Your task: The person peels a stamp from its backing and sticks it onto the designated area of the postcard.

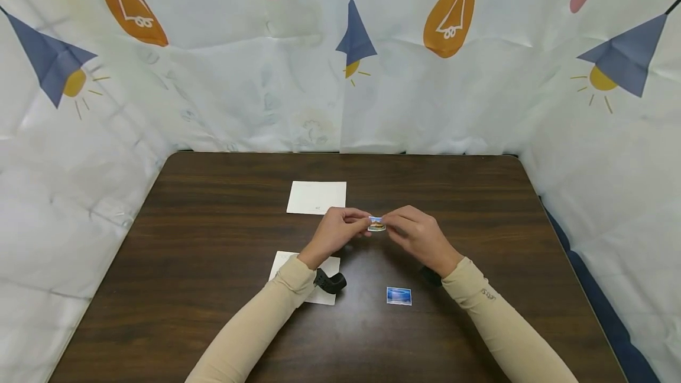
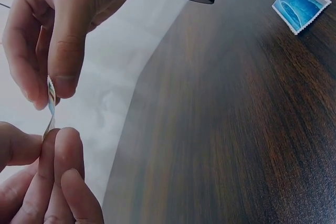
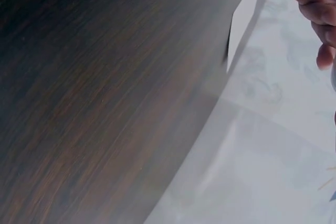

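Over the middle of the table, my left hand (image 1: 336, 230) and right hand (image 1: 422, 236) pinch opposite ends of a small picture stamp (image 1: 376, 224). In the left wrist view the stamp (image 2: 51, 100) appears nearly edge-on and slightly bent, with the right hand (image 2: 71, 30) above and the left hand (image 2: 47, 174) below. A blue stamp (image 1: 399, 295) with a white toothed edge lies on the table, nearer the body. Curled fingers (image 3: 317, 11) show at the right edge of the right wrist view, where the held stamp is out of sight.
A white card or envelope (image 1: 316, 195) lies beyond the left hand. Another white paper (image 1: 278, 262) lies partly under the left forearm. The dark wooden table (image 1: 213, 223) meets a printed white curtain (image 1: 223, 93) at its back and sides.
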